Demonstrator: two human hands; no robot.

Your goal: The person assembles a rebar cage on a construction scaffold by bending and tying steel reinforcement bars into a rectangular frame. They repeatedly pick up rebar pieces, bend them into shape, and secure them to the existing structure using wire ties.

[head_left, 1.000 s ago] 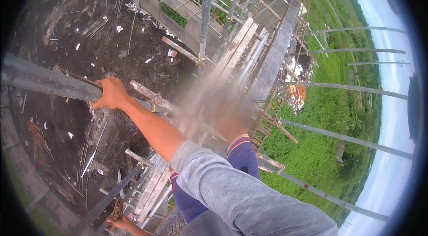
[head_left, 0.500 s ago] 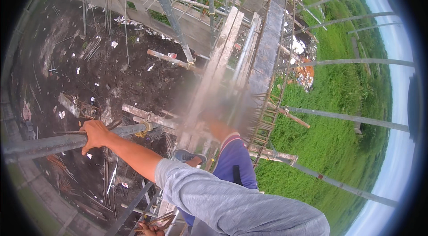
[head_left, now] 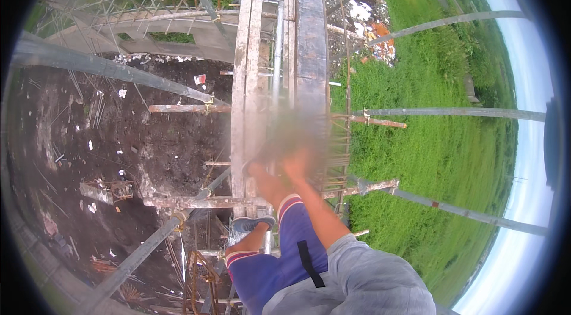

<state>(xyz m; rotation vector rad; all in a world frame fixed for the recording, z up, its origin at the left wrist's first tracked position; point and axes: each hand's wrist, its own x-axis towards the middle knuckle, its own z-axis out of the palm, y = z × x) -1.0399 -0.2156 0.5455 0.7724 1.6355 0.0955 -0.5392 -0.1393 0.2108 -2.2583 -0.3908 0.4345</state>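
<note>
My right forearm reaches forward over my knees, in a grey sleeve. At its end my right hand [head_left: 294, 164] is lost in a blurred smear across the middle of the view, close to the planks and the steel bars. Its fingers and anything in them cannot be made out. My left hand is out of view. Rusty bent steel bars [head_left: 196, 279] show at the lower left, beside my left leg. My left foot, in a dark shoe [head_left: 253, 224], stands on the narrow walkway; the other foot is hidden by the blur.
Long wooden planks [head_left: 247, 77] run ahead beside a dark-topped beam [head_left: 311, 47]. Slanting metal scaffold poles [head_left: 134, 262] cross on the left, with muddy ground [head_left: 172, 148] far below. Green grass [head_left: 428, 154] lies far down on the right, past upright reinforcing bars [head_left: 338, 163].
My right hand has let go of the slanted pole on the left and swung over to the middle. My left hand has left the view. The view has turned, bringing the planks nearly straight ahead.
</note>
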